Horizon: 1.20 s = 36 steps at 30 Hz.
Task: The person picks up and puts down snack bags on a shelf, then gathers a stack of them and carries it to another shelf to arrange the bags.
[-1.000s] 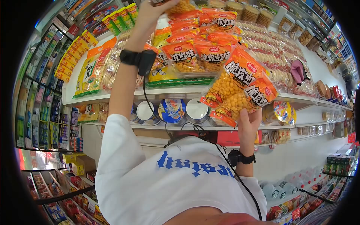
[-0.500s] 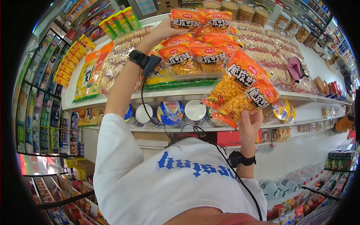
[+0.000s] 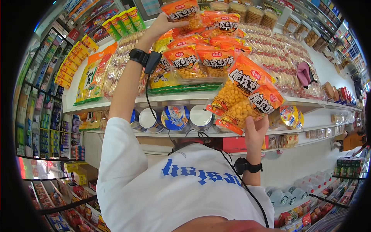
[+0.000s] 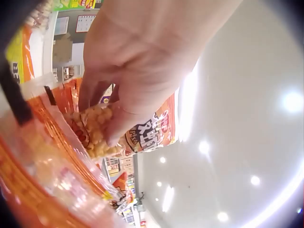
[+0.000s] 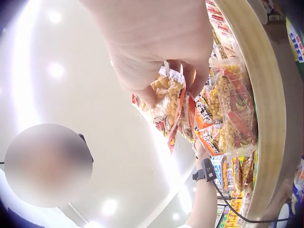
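Observation:
In the head view my left hand [image 3: 164, 26] holds an orange snack bag [image 3: 182, 14] by its side, tilted above the back left of a pile of like bags [image 3: 183, 62]. The left wrist view has the thumb and fingers of this hand [image 4: 130, 71] pinching the clear part of the bag [image 4: 97, 126], where yellow puffs show. Lower right, my right hand [image 3: 257, 133] pinches two overlapping bags of the same snack [image 3: 243, 87] at their bottom edges, in front of the shelf. Its thumb lies on the near face in the right wrist view; other fingers are partly hidden behind the bags.
Rows of packed round crackers [image 3: 266, 46] lie right of the pile, with a pink item [image 3: 305, 73] on them. A yellow-green bag [image 3: 91, 77] and green cans [image 3: 125, 21] are at left. White-lidded tubs [image 3: 201, 116] stand under the shelf edge [image 3: 309, 101]; jars [image 3: 257, 13] stand behind.
From the top edge, my left hand came down with its bag to the pile's back, then shifted slightly up and left, tilting the bag. The right hand stays nearly still with its two bags.

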Available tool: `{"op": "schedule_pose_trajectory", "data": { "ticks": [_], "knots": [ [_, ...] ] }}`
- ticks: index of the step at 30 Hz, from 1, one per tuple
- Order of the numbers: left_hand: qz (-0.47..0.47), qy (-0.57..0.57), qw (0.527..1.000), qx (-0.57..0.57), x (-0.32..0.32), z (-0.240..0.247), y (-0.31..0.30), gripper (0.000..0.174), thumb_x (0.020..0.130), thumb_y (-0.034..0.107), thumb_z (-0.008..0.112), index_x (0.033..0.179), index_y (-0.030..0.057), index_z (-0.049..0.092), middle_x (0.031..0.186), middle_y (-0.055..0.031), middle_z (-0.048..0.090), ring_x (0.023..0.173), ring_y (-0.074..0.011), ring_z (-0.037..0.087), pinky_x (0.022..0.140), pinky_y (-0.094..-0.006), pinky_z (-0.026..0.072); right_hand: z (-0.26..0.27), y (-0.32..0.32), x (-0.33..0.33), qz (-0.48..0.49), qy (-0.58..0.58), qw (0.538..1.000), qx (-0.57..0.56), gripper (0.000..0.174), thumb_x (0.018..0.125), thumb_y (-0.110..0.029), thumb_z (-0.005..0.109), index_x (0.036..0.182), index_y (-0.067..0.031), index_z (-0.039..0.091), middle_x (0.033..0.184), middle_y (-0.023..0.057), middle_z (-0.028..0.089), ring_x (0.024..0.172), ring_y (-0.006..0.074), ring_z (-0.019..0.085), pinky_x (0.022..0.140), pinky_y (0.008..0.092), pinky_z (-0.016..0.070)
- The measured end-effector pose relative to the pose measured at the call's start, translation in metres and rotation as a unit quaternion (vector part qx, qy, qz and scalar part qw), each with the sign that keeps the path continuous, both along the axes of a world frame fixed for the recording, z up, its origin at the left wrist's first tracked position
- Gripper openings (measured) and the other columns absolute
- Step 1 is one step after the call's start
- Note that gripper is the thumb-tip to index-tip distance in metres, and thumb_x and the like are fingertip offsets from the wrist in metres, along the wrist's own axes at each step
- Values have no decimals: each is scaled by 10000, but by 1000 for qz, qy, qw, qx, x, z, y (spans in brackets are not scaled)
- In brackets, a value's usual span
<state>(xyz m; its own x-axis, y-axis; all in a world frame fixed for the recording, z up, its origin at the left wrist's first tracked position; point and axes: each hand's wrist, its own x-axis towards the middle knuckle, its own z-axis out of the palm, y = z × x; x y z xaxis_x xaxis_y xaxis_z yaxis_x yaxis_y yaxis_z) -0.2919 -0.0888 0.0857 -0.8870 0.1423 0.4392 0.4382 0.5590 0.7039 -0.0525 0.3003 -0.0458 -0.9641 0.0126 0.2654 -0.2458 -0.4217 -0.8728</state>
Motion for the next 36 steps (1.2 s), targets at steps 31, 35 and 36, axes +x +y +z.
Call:
{"op": "schedule_pose_trajectory", "data": {
  "ticks": [31,35,36],
  "knots": [
    [5,-75,996,-43,-6,-25,14,413,836,417,824,1009,53,737,739,-12,683,609,-60,574,536,-248,430,1,-4,-3,6,-2,1000,13,575,893,-51,744,1381,30,451,1324,105,567,1228,197,539,1065,358,410],
    [75,66,992,-81,-10,-23,11,543,804,465,832,1092,19,721,857,-81,719,733,-106,655,637,-276,516,3,-5,-1,4,-3,1000,17,568,895,-52,743,1380,25,458,1322,95,570,1231,191,533,1074,358,399],
    [130,181,972,-77,-6,-24,11,552,812,463,826,1110,12,713,905,-95,723,774,-118,666,668,-284,532,3,-4,-1,3,1,1000,23,567,895,-47,741,1380,24,458,1321,96,570,1230,191,534,1072,357,401]
  ]
}}
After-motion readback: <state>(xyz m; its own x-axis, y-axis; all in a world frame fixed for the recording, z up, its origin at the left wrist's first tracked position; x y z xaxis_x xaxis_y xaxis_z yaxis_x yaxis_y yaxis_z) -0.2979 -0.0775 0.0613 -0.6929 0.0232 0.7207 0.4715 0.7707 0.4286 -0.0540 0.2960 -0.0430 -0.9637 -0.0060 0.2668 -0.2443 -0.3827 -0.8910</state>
